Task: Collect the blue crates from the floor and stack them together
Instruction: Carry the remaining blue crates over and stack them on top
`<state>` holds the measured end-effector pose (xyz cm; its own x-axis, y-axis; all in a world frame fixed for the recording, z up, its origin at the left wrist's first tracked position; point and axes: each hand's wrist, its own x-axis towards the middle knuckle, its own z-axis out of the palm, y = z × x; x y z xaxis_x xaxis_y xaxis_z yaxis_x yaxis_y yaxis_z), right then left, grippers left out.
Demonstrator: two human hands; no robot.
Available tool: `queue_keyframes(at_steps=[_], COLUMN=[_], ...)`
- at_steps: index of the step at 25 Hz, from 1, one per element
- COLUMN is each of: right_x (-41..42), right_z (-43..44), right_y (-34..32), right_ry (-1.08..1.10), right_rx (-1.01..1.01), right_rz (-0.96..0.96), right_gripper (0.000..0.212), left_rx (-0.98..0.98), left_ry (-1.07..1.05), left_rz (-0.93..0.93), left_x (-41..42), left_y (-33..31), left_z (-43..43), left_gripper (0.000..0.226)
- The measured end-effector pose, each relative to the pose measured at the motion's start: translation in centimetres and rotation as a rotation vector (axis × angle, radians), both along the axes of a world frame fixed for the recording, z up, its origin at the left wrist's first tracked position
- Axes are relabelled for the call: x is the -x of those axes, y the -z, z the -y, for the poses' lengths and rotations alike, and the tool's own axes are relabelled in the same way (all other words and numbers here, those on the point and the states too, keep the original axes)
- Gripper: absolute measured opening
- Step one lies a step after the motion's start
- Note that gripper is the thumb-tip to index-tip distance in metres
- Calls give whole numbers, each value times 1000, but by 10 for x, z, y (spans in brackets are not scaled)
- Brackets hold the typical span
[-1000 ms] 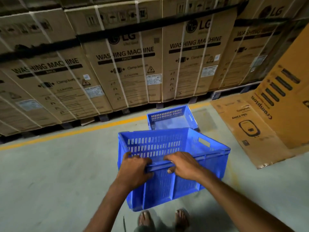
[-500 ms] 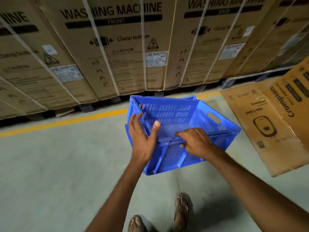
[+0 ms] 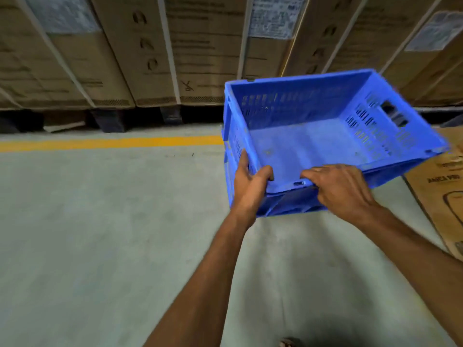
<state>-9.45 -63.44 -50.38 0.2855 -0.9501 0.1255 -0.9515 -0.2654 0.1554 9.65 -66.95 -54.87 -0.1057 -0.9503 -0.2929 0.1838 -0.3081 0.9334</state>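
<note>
blue crate point(image 3: 313, 146) levelled since tilt | left hand point(image 3: 250, 186), right hand point(image 3: 345, 189) both grip near rim

The crate point(image 3: 313, 146) is over the floor point(image 3: 100, 234), before the cartons point(image 3: 150, 46); a line point(image 3: 112, 142) runs to its left, flat cardboard point(image 3: 438, 196) lies at its right

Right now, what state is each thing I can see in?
Blue crate, empty, open side up, tilted, held at its near rim.
Left hand, gripping the crate's near left corner.
Right hand, gripping the near rim.
Cardboard boxes, closed, strapped, standing in a row.
Flat carton, lying flattened on the floor.
</note>
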Motion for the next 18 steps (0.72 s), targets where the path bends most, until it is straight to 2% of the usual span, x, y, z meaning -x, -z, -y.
queue_keyframes(at_steps=[2,5,6,9,10,12,14,15,17,18], right_x=[-4,-9,-9,-10,-11,-12,-21,-30,-52,-63], right_z=[2,9,14,35,39,39,40,39,40,42], right_y=[43,87,96,99,98,104,105,102,95,94], right_ry=[4,39,48,89,115,164,201,211,226,215], right_rx=[44,100,117,123,124,129,50,-32,-181,-205], right_rz=[-15,-20,-40,-99,-100,-97,-40,37,179,215], right_gripper=[54,48,42,28,29,37,54,62,72,69], left_rx=[22,89,126,184,181,201,235,244,185,137], left_ry=[9,41,48,85,86,107,205,248,190,116], left_rz=[-42,-77,-114,-190,-201,-190,-199,-183,-67,19], left_x=[0,-3,-4,-3,-2,-2,-7,-13,-25,-30], left_y=[47,97,106,115,117,124,132,141,167,188], left_z=[6,28,35,58,66,78,85,84,75,70], left_gripper=[77,76,68,24,21,25,52,58,47,42])
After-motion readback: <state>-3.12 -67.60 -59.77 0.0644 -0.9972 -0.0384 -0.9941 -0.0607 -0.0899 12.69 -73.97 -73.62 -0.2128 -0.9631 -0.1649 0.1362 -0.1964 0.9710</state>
